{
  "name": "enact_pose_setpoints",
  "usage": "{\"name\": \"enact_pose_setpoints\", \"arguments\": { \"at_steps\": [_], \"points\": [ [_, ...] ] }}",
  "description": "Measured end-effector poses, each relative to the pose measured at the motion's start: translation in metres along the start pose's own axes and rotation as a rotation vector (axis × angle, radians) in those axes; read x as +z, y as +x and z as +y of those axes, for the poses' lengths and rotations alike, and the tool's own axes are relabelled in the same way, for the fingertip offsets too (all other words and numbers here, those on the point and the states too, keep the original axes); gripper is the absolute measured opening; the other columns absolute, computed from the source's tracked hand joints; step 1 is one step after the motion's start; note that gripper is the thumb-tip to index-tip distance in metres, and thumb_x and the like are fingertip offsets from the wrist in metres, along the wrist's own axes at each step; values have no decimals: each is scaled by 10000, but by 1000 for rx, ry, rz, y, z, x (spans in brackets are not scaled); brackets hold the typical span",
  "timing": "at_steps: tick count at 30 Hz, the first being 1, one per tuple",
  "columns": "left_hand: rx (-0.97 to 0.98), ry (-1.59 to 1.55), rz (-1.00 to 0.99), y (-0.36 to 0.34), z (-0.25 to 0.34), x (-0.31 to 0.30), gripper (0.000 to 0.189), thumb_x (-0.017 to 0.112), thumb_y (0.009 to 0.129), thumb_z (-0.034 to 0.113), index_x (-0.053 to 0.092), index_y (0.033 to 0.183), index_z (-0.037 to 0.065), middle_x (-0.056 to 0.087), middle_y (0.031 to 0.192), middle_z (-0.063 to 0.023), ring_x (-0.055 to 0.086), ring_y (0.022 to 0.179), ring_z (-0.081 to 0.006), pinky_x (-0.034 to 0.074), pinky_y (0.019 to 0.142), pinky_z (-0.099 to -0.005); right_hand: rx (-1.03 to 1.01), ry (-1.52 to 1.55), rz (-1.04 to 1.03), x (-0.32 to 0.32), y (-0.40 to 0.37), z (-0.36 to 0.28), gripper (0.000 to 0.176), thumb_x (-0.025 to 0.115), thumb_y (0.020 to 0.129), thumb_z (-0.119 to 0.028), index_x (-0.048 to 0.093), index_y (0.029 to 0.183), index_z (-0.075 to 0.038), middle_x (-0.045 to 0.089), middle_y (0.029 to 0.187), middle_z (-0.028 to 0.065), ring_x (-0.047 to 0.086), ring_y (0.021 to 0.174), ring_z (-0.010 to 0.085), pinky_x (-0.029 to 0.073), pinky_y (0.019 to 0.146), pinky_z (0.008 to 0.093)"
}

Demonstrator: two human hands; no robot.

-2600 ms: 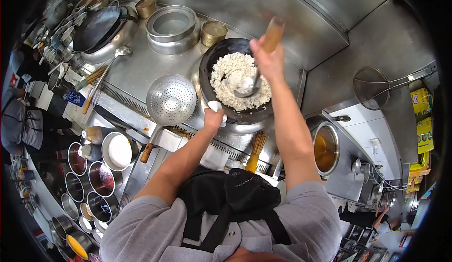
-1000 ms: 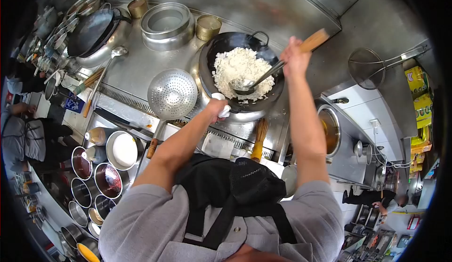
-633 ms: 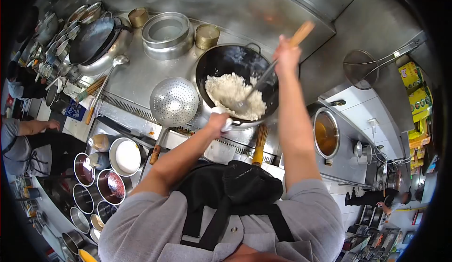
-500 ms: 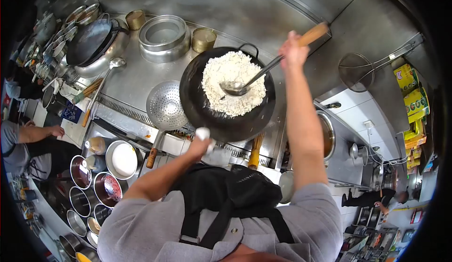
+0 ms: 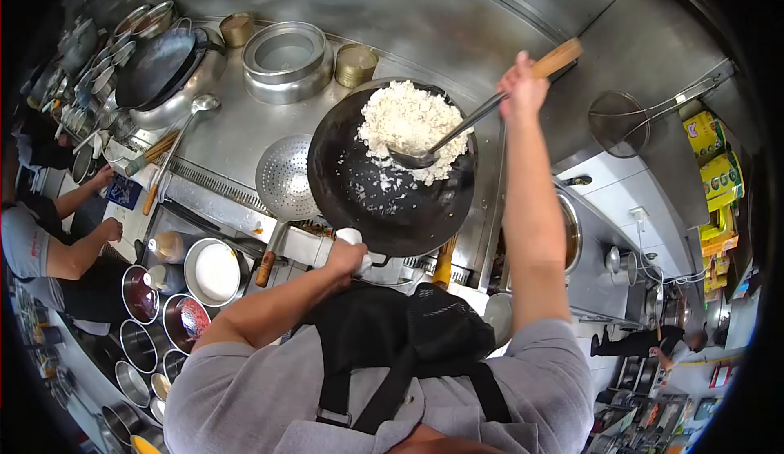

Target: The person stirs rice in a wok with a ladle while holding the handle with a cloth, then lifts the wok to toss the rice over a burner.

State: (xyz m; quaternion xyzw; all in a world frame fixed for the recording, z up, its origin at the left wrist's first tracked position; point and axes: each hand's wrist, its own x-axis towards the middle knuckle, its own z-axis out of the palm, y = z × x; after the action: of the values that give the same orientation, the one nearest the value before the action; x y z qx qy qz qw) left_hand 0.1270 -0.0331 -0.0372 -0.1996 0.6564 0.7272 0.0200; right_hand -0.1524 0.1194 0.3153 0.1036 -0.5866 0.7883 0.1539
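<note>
The person's L hand (image 5: 349,255) is clamping round a folded white cloth (image 5: 349,236) at the near rim of a wide, round, black metal wok (image 5: 351,201); a dark loop handle (image 5: 378,260) is showing just right of that hand, but how far the grip is reaching onto it I can't tell. The R hand (image 5: 525,91), fingers closed, is gripping a long steel ladle (image 5: 469,124) w/ a thick pale wooden handle (image 5: 559,58) that's sticking out beyond the hand. Left of and nearer than the R hand, the ladle's bowl is resting against the near edge of a loose, white, rice-like heap (image 5: 408,123).

Change vs. half a sec ago: the heap was sitting mid-wok; now it's lying on the far side, well ahead of the L hand & reaching up to about the far rim. The wok's near half is showing bare black metal w/ a few stray grains, so the toss seems to be shifting the food in bulk, w/ most of it staying inside.

Left & ahead of the L hand, a round, silver, perforated metal skimmer (image 5: 282,180) is lying partly under the wok's edge on the grey steel bench (image 5: 237,131). Right of the L hand, a yellow-handled bamboo brush (image 5: 443,273) is standing partly hidden behind the wok. Far left of the L hand, a co-worker in grey (image 5: 28,246) is holding both hands out.
</note>
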Motion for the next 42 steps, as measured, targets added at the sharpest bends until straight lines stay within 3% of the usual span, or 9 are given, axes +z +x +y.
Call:
{"name": "enact_pose_setpoints", "arguments": {
  "at_steps": [5,14,19,23,27,31,33,38,42],
  "points": [
    [-337,-435,-70,39,119,34,199,592,822,218,570,899,36,597,747,-103,602,630,-226,473,507,-394,176,-5,-123,-5,10,-22,257,636,883,-223,435,808,-82,385,535,-6,351,401,107,339,399,296],
    [-271,-481,-127,20,68,-5,408,591,900,349,480,1189,84,598,943,-50,596,731,-155,493,548,-331,-196,-56,-258,-16,20,-154,343,586,922,-269,416,657,-132,363,535,-30,328,432,79,282,439,255],
    [-317,-473,-65,-41,38,-53,370,593,904,310,493,1157,60,601,953,-52,593,748,-141,500,599,-310,-266,-178,17,-50,-7,115,197,627,851,-124,451,768,-96,434,521,-2,393,383,113,346,369,270],
    [-220,-434,161,-82,43,-82,322,587,905,251,510,1132,36,597,961,-47,590,809,-148,494,679,-310,56,-17,-385,-15,7,82,200,611,886,-145,463,768,-79,393,530,-22,364,422,91,325,406,251],
    [-131,-385,256,-93,15,-110,275,571,913,266,483,1107,93,559,888,-20,581,733,-153,497,559,-313,-106,49,-377,4,-35,-37,233,596,901,-150,464,723,-80,376,536,-40,345,436,52,289,406,225],
    [-134,-439,318,-97,41,-100,225,571,913,218,515,1067,64,546,888,-8,526,778,-107,459,672,-282,34,-55,-256,-8,-71,95,220,667,847,-185,502,752,-74,472,560,-10,466,492,82,380,453,244],
    [-87,-420,301,-88,36,-99,241,586,908,224,512,1069,61,544,887,-7,517,779,-104,447,673,-271,-227,-365,-397,-23,-36,157,277,678,834,-254,537,718,-44,512,580,2,466,509,96,382,485,270],
    [-20,-267,211,-81,49,-82,246,606,893,232,501,1048,72,517,868,8,490,766,-92,426,659,-259,-86,-248,-491,25,-40,25,273,668,851,-257,547,720,-49,500,541,-14,459,486,93,371,461,267],
    [-88,-269,117,-80,49,-76,237,598,896,240,495,1041,84,495,862,20,468,766,-80,414,658,-257,38,-89,-419,14,-79,74,253,667,852,-182,519,696,-49,503,543,-8,473,467,84,369,431,253]
  ]
}}
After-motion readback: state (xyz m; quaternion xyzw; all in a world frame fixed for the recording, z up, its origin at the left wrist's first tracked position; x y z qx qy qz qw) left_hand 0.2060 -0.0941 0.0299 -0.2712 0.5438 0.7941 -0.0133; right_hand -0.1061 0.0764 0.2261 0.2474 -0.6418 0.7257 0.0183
